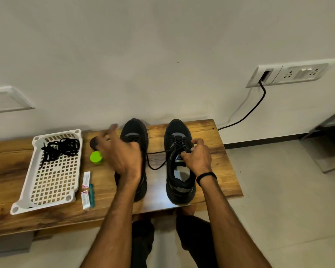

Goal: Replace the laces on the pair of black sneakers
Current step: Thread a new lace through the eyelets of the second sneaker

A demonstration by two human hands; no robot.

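- On the wooden table (211, 132): left sneaker (135, 130) and right sneaker (179, 132) side by side, toes to the wall;
- my right hand (198, 157) is curled, fingertips pinching the right sneaker's lacing (179, 144);
- loose lace (157, 168) trails to my left hand (124, 153); fingers spread, blurred; can't tell if it grips;
- spare laces (60, 147) in white basket (52, 186).

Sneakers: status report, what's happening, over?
Right hand grips right sneaker. Left hand blurred over left sneaker, grip unclear. Lace trails between them. Spare laces in tray.

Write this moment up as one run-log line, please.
right hand: grips right sneaker at lacing | left hand: over left sneaker, blurred, grip unclear | loose lace: right sneaker toward left hand | basket: black laces
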